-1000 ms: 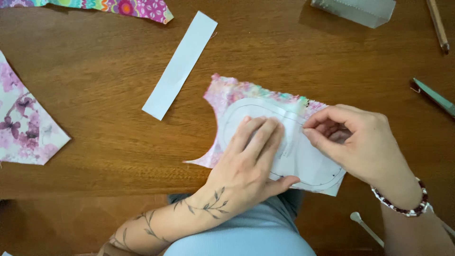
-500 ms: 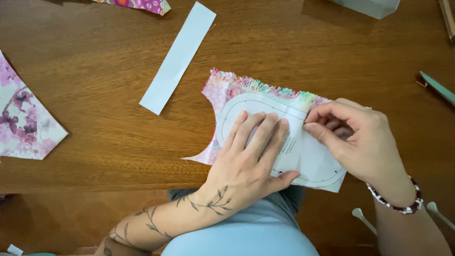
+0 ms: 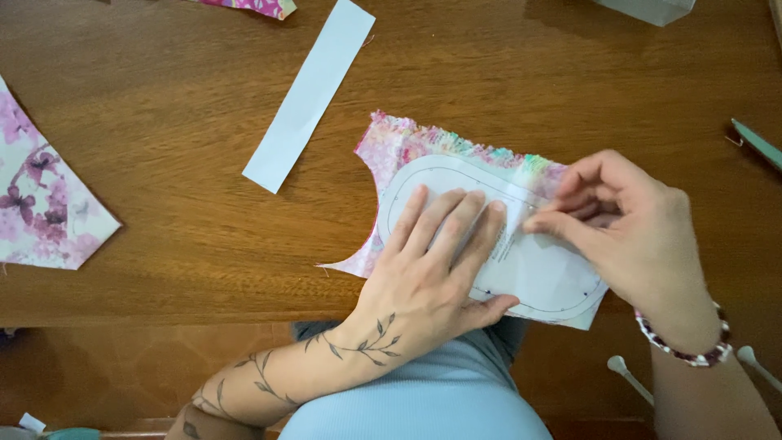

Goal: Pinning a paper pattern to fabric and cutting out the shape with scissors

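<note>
Left hand (image 3: 436,273) flat, fingers spread, pinning the oval paper pattern (image 3: 538,273) on floral fabric (image 3: 399,147) at the bench (image 3: 163,163) edge | right hand (image 3: 627,224) grip pinched closed at the pattern's top edge, perhaps on a pin | both layers light, limp, slide-prone; hold yours flat near edges

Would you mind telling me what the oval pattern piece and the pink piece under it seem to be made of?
Oval pattern piece: likely thin matte paper, white with a printed outline and a crisp cut edge. Pink piece: seemingly woven floral fabric; its top edge is frayed. Left hand presses the pattern flat.
</note>
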